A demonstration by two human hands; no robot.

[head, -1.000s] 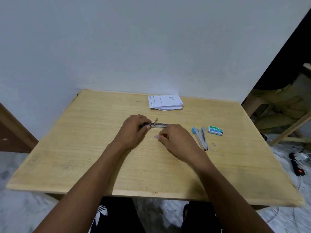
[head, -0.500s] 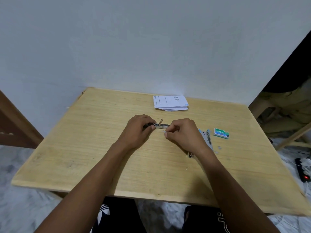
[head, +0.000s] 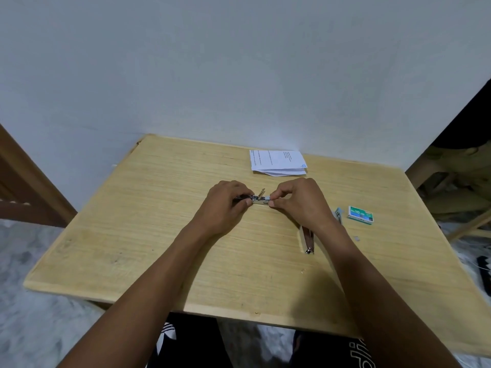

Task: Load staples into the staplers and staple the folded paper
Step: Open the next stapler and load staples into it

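Two hands were on the small stapler (head: pixel 259 200) mid-table (head: pixel 159 235): left hand (head: pixel 225 205) gripped its rear, right hand (head: pixel 300 203) pinched its open front end (feeding a staple strip maybe, too tiny to tell). Loading step, I'd say. Next it'd need the strip seated straight, then the top shut. The other stapler (head: pixel 308 240) lay beside the right wrist, staple box (head: pixel 360 215) beyond it, folded paper (head: pixel 277 162) by the wall (head: pixel 239 75).

pale wooden desk (head: pixel 138 235). folded paper (head: pixel 277 162) lies beyond the right hand (head: pixel 300 203), near the far edge. green staple box (head: pixel 360 214) right of that hand; blue-ended stapler (head: pixel 307 240) under its wrist; loose staples (head: pixel 357 237) just beside.
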